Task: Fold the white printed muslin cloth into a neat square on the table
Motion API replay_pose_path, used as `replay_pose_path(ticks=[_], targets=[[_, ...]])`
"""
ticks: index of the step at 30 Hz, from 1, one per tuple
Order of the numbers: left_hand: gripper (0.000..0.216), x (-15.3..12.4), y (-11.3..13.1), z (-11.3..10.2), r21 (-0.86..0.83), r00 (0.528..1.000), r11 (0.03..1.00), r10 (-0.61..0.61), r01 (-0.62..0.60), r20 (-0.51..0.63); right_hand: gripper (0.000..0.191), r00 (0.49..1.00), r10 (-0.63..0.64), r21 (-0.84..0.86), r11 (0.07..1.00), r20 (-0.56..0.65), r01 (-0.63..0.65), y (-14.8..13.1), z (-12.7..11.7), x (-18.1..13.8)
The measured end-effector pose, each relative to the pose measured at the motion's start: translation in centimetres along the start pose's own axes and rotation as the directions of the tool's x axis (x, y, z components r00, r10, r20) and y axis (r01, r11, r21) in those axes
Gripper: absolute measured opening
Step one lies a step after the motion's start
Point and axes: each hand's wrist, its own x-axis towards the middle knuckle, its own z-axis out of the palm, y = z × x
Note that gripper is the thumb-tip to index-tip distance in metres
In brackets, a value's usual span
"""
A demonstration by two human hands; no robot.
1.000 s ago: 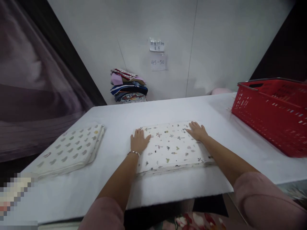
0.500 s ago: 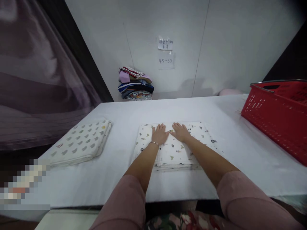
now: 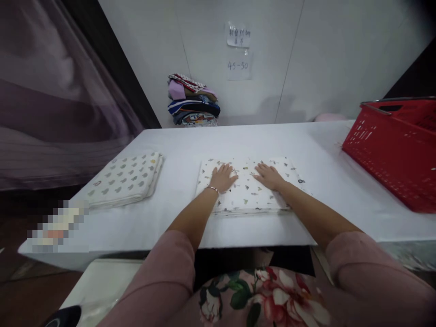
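A pale wall (image 3: 327,54) fills the far side, and a dark purple curtain (image 3: 51,100) hangs at the far left. Before the wall stands a white table (image 3: 177,227), with the person at its near edge, in pink sleeves (image 3: 170,263) and a floral garment (image 3: 272,295). A red basket (image 3: 384,159) with a metal handle sits on the right of the table, cut off by the edge of the view. The printed cloth (image 3: 250,193) lies folded and flat in the middle of the table, layers showing along its near edge; small plant-like figures dot its white top. To its left, well apart, lies a second folded cloth (image 3: 126,179), white with rows of grey shapes. A pile (image 3: 194,100) of folded fabrics rises beyond the table's far edge, which hides its base. Both hands rest palm down on the printed cloth, side by side with a gap between: the left hand (image 3: 223,178) with thumb out and fingers slightly apart, the right hand (image 3: 269,176) with fingers likewise a little spread, neither gripping. Two paper notes (image 3: 238,66) are on the wall, the lower reading "45-50". A thin bracelet (image 3: 214,189) circles the left wrist.
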Motion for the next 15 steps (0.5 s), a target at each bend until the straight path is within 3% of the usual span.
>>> replay_pose_path(ticks=[8, 12, 15], targets=[[0.061, -6.9, -3.3, -1.7, 0.123, 0.995, 0.988, -0.098, 0.096, 0.005, 0.058, 0.971, 0.226, -0.064, 0.971, -0.076, -0.231, 6.0, 0.1, -11.6], [0.059, -9.8, -4.4, -2.3, 0.079, 0.978, 0.975, -0.207, 0.209, -0.025, 0.053, 0.952, 0.282, 0.009, 0.959, -0.119, -0.283, 7.5, 0.5, -14.2], [0.058, -11.1, -4.8, -2.4, -0.029, 0.933, 0.943, -0.331, 0.331, -0.14, 0.05, 0.943, 0.294, 0.086, 0.955, -0.155, -0.283, 7.8, 0.6, -14.7]])
